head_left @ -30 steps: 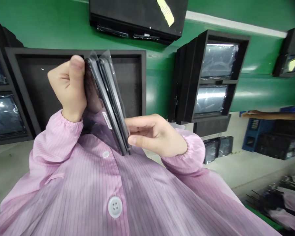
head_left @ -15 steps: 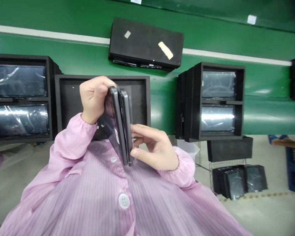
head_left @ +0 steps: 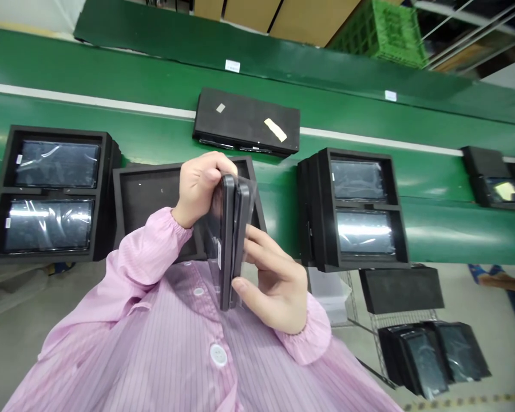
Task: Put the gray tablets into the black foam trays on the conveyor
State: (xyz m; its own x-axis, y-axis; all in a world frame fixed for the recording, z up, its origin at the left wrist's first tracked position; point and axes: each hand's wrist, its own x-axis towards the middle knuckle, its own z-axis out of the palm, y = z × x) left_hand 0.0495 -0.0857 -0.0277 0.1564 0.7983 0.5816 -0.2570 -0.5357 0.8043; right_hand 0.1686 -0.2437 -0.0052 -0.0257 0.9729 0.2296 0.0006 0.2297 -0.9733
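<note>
Between the hands, two bagged dark panels [head_left: 230,240] stand edge-on and pressed together — left hand [head_left: 198,186] clamped over their far end, right hand [head_left: 277,286] pinching the near end — just before a black foam tray [head_left: 150,200] on the green belt [head_left: 455,234].

Bright, even overhead light falls across the green bench [head_left: 455,229], glaring white off film-wrapped screens [head_left: 364,232]; wide-angle distortion bows the edges, and the corners go slightly soft.
</note>
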